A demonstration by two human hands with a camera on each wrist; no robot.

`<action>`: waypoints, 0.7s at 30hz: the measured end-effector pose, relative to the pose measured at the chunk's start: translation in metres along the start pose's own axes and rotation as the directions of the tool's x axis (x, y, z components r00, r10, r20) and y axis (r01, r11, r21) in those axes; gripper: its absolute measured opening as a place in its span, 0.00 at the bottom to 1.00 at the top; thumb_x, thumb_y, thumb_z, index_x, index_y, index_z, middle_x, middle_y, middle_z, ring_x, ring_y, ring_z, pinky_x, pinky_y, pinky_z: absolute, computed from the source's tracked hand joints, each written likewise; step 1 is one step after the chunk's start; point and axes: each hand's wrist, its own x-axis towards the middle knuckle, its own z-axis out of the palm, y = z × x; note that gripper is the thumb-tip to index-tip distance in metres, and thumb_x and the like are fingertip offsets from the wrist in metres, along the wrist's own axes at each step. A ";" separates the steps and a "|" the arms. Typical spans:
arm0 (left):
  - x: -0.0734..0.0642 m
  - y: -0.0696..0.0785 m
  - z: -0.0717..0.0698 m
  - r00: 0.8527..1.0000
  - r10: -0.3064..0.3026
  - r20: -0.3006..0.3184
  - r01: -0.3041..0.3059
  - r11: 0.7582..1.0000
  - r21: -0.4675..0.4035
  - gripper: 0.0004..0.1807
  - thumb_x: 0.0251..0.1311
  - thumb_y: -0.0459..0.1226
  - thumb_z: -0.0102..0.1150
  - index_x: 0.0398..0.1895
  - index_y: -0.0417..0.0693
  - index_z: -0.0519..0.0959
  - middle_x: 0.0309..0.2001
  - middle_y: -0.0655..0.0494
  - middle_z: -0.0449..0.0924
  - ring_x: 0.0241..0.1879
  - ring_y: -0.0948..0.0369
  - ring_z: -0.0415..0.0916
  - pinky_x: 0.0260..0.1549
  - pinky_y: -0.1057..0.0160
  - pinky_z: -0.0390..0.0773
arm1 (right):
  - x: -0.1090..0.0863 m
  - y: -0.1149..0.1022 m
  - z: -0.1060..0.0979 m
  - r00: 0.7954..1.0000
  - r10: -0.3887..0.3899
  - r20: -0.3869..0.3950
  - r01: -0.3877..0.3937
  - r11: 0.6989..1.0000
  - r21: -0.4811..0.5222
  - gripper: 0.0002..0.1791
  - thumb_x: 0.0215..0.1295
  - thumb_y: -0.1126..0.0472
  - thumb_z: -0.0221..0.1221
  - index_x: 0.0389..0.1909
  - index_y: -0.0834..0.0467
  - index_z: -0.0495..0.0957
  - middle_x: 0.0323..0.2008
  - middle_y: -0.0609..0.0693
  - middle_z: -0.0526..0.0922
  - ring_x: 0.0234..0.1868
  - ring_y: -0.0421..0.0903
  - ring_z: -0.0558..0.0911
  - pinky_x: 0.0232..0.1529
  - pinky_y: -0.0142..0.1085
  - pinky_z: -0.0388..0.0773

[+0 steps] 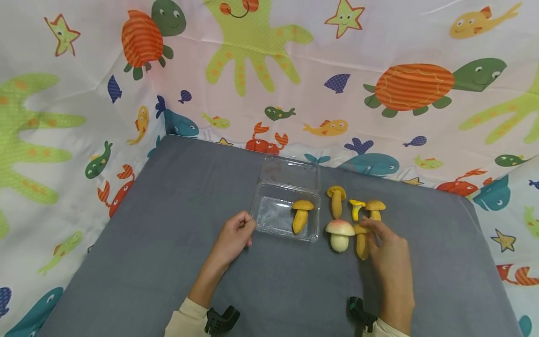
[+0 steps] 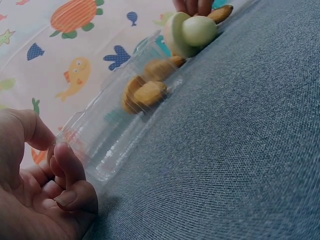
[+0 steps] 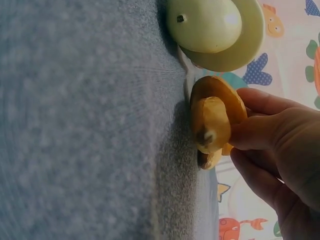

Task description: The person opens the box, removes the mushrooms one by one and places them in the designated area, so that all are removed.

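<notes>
A clear plastic box lies with its lid folded back, and a brown toy mushroom is inside it. My left hand pinches the box's near-left rim between thumb and curled fingers, as the left wrist view shows. With thumb and fingertips, my right hand grips the cap of another brown toy mushroom, which lies low over the cloth. Just left of it stands a pale toy mushroom with a pinkish cap. Its round stem faces the right wrist camera.
Beyond the right hand lie a yellow funnel-shaped mushroom and two more brown mushrooms, one on the left and one on the right. A grey cloth covers the table. Curtains printed with sea animals hang around it.
</notes>
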 end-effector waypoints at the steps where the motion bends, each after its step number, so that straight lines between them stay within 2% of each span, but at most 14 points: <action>1: 0.000 0.000 0.000 1.000 0.001 0.000 -0.001 1.000 0.002 0.11 0.69 0.32 0.56 0.27 0.45 0.71 0.17 0.56 0.70 0.18 0.61 0.72 0.23 0.66 0.68 | 0.000 0.000 0.000 1.000 -0.001 0.002 0.001 1.000 0.002 0.16 0.66 0.75 0.66 0.48 0.53 0.88 0.54 0.51 0.89 0.32 0.51 0.86 0.31 0.30 0.68; 4: -0.001 0.001 0.000 1.000 0.000 -0.003 0.000 1.000 0.002 0.11 0.69 0.32 0.56 0.27 0.45 0.71 0.17 0.56 0.70 0.18 0.61 0.71 0.23 0.66 0.68 | -0.001 0.001 -0.001 1.000 -0.004 0.014 0.004 1.000 0.006 0.17 0.66 0.75 0.66 0.48 0.53 0.88 0.54 0.50 0.89 0.40 0.55 0.90 0.35 0.34 0.73; 7: 0.000 0.002 0.000 1.000 -0.009 -0.003 0.009 1.000 0.006 0.11 0.69 0.32 0.56 0.27 0.46 0.71 0.17 0.56 0.70 0.18 0.61 0.71 0.23 0.67 0.67 | -0.002 0.000 -0.003 1.000 0.000 0.022 0.000 1.000 0.009 0.17 0.66 0.76 0.66 0.48 0.53 0.88 0.54 0.50 0.89 0.53 0.58 0.89 0.41 0.38 0.75; 14: 0.001 0.003 0.000 1.000 0.001 -0.008 -0.001 1.000 -0.001 0.11 0.69 0.32 0.56 0.27 0.46 0.71 0.18 0.56 0.70 0.18 0.61 0.72 0.23 0.66 0.68 | 0.000 -0.004 -0.006 0.999 -0.007 0.042 0.007 1.000 0.004 0.19 0.64 0.77 0.66 0.50 0.53 0.88 0.54 0.53 0.90 0.48 0.61 0.89 0.38 0.52 0.78; 17: 0.000 0.002 0.000 1.000 0.002 -0.004 -0.002 1.000 0.002 0.11 0.70 0.32 0.56 0.27 0.46 0.71 0.18 0.56 0.70 0.19 0.61 0.72 0.24 0.66 0.68 | -0.002 -0.004 -0.007 0.999 -0.011 0.046 0.011 1.000 0.003 0.19 0.64 0.77 0.65 0.49 0.53 0.88 0.53 0.54 0.90 0.43 0.62 0.89 0.38 0.55 0.78; 21: 0.000 -0.001 0.000 1.000 -0.001 0.003 0.001 1.000 0.000 0.11 0.70 0.32 0.56 0.27 0.46 0.71 0.18 0.55 0.71 0.19 0.60 0.72 0.24 0.66 0.67 | -0.004 -0.004 -0.007 0.998 -0.001 0.063 0.001 1.000 0.005 0.19 0.65 0.76 0.65 0.50 0.54 0.87 0.55 0.55 0.89 0.45 0.63 0.89 0.39 0.56 0.79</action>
